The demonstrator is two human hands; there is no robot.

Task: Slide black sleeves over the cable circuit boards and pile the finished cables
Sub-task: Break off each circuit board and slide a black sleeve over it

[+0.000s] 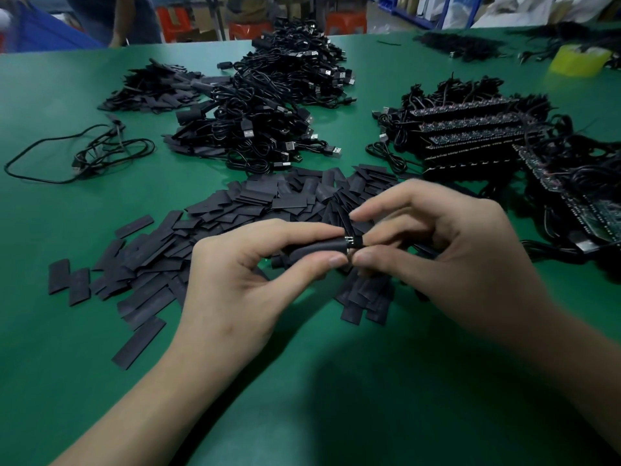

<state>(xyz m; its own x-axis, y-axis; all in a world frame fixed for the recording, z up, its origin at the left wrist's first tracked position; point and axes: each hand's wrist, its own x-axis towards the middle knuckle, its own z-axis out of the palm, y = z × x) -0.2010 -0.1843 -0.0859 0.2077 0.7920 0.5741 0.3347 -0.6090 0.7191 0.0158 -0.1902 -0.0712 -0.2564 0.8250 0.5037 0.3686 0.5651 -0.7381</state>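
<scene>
In left hand [235, 287], rounded matte black sleeve [314, 251]

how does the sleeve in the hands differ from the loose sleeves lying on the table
The held sleeve is puffed open into a tube; the loose sleeves are pressed flat. The held sleeve is pinched above the green table by the left hand, with the right hand pinching a cable end at its mouth; the loose sleeves lie scattered on the table. Both are matte black.
</scene>
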